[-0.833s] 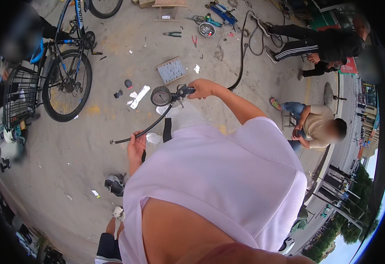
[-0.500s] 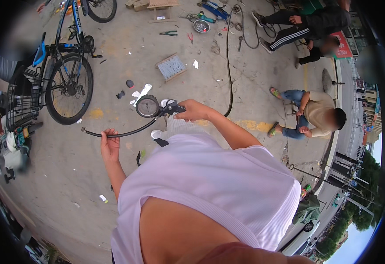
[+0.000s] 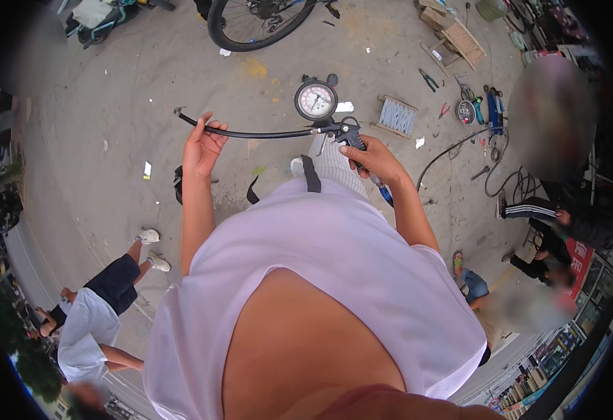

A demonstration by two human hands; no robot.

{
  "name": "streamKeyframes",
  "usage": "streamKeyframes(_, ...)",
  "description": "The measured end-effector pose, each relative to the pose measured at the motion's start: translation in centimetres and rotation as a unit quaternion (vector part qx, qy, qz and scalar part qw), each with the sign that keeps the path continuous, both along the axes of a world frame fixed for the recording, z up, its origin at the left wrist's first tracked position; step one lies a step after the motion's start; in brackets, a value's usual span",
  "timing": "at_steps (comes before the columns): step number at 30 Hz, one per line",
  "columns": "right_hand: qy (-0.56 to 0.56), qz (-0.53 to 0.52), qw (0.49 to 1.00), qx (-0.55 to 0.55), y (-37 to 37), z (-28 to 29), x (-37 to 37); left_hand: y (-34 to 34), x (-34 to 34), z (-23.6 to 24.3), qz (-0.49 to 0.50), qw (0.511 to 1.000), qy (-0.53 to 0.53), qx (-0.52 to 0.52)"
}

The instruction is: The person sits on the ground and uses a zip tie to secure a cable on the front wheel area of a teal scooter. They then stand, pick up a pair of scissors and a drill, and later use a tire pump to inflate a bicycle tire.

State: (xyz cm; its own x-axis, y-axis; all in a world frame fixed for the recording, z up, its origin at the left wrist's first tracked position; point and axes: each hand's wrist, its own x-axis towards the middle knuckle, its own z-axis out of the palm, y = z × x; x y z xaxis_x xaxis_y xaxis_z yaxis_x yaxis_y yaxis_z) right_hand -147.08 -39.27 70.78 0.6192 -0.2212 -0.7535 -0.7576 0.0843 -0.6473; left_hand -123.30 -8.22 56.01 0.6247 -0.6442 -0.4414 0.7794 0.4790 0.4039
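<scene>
My right hand (image 3: pixel 378 159) is wrapped round the black grip of a tire inflator gun (image 3: pixel 349 133), in front of my body. Its round dial gauge (image 3: pixel 316 101) stands beyond the gun, with the white face and needle turned up toward me. From the gun a short black hose (image 3: pixel 268 134) runs left to my left hand (image 3: pixel 205 145). The fingers and thumb there pinch the hose a little short of its metal end fitting (image 3: pixel 179 111), which sticks out free. A blue coupling (image 3: pixel 385 194) shows below my right hand.
A bicycle wheel (image 3: pixel 261 45) stands ahead at the top. To the right are a small woven stool (image 3: pixel 396 117), pliers (image 3: pixel 429 80), a metal bowl (image 3: pixel 466 112) and a long air hose (image 3: pixel 441 155) on the ground. People are at the right, and a walking person (image 3: pixel 91 318) is lower left.
My view has swung left, so the bicycle and stool sit farther right in the picture. The gauge face has turned toward me. A walking person has come into view. Both hands keep their hold.
</scene>
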Motion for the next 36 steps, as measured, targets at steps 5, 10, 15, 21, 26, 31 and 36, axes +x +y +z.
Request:
streamKeyframes(5, 0.028, 0.039, 0.999, -0.008, -0.9, -4.5, 3.7, 1.1, 0.7, -2.9, 0.042, 0.998, 0.041, 0.023)
streamKeyframes(10, 0.021, 0.044, 0.998, -0.045, -4.0, -12.6, 7.2, -0.9, 4.2, -1.8, 0.022, 0.999, 0.029, 0.022)
streamKeyframes(15, 0.011, 0.112, 0.987, -0.113, -8.7, -24.6, 12.3, -7.4, 9.7, -0.8, -0.102, 0.994, 0.028, 0.033)
streamKeyframes(21, 0.034, 0.121, 0.970, -0.207, -9.2, -36.6, 19.6, -12.5, 16.0, -2.7, -0.142, 0.977, 0.120, 0.104)
streamKeyframes(26, 0.183, 0.177, 0.922, -0.293, -6.9, -38.1, 27.2, -13.1, 20.4, -6.8, -0.108, 0.965, 0.203, 0.128)
streamKeyframes(31, 0.194, 0.053, 0.917, -0.343, -5.9, -37.6, 31.4, -12.4, 23.9, -9.7, -0.118, 0.940, 0.269, 0.172)
streamKeyframes(36, 0.047, -0.147, 0.889, -0.432, -2.5, -35.1, 35.5, -11.9, 27.4, -12.8, -0.195, 0.924, 0.280, 0.174)
